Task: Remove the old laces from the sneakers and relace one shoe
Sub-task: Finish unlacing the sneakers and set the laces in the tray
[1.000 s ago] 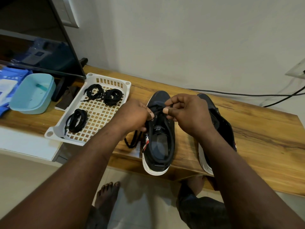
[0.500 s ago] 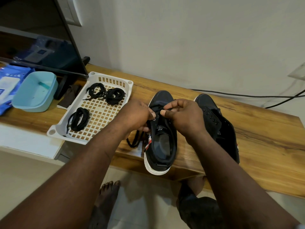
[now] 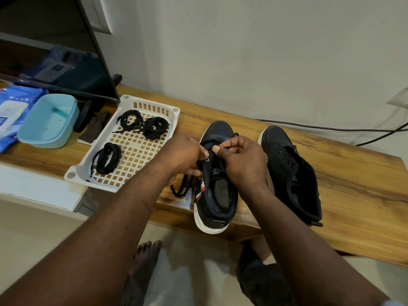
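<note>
We see both hands meeting over the left sneaker (image 3: pixel 217 195), which stands on the wooden desk (image 3: pixel 353 184) with its toe toward the wall and its white heel a little over the front edge. The left hand (image 3: pixel 183 155) is at the left side of this sneaker. Its fingers are curled and they grip the black lace (image 3: pixel 181 188) just beside the eyelets. Below this hand a loose loop of the same lace hangs down and lies on the desk next to the sole. The right hand (image 3: pixel 240 160) is over the tongue. Its thumb and forefinger are pressed together and pinch the lace near the upper eyelets, and the other fingers are folded into the palm. A thin part of the lace goes from this pinch toward the toe. We cannot tell through which eyelet it passes, because the fingers hide it.

The right sneaker (image 3: pixel 293 171) stands just beside the right hand, apart from the left sneaker, and its eyelets show no lace.

To the left on the desk there is a white basket (image 3: pixel 152 101) with a grid bottom. Three black lace bundles lie in it: two (image 3: pixel 130 121) (image 3: pixel 155 128) near the far end, close together, and one (image 3: pixel 106 157) nearer to us. Left of the basket we see a light blue bowl (image 3: pixel 50 122) and a blue packet (image 3: pixel 11 113), with a dark screen (image 3: pixel 55 51) behind them. A black cable (image 3: pixel 331 129) runs along the wall. Below the desk a bare foot (image 3: pixel 143 261) rests on the floor.
</note>
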Action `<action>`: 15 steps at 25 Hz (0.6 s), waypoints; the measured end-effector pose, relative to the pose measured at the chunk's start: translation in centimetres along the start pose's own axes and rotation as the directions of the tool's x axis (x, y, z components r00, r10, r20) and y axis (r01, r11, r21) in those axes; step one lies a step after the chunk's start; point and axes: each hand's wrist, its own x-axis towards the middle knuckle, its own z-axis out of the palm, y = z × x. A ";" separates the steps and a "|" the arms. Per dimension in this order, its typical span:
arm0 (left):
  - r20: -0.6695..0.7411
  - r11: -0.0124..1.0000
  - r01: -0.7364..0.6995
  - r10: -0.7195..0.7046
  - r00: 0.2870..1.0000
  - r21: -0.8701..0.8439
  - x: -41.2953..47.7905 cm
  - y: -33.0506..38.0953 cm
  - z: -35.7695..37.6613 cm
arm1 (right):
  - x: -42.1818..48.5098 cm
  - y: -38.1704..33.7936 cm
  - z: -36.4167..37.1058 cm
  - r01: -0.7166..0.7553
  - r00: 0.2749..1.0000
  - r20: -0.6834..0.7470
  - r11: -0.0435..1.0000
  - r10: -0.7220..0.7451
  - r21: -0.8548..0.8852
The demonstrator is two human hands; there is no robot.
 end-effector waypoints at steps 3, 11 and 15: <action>0.005 1.000 0.001 -0.001 1.000 -0.006 0.0 0.0 0.0 | -0.2 0.3 0.2 0.050 0.999 -0.014 0.998 -0.050 -0.036; 0.013 0.999 0.010 -0.010 1.000 -0.039 0.0 0.1 -0.1 | -0.4 0.7 0.8 0.081 0.993 -0.083 0.995 -0.085 -0.054; 0.007 0.998 0.029 -0.028 1.000 -0.052 0.2 -0.1 0.0 | -0.2 0.7 0.4 0.081 0.996 -0.026 0.995 -0.083 -0.065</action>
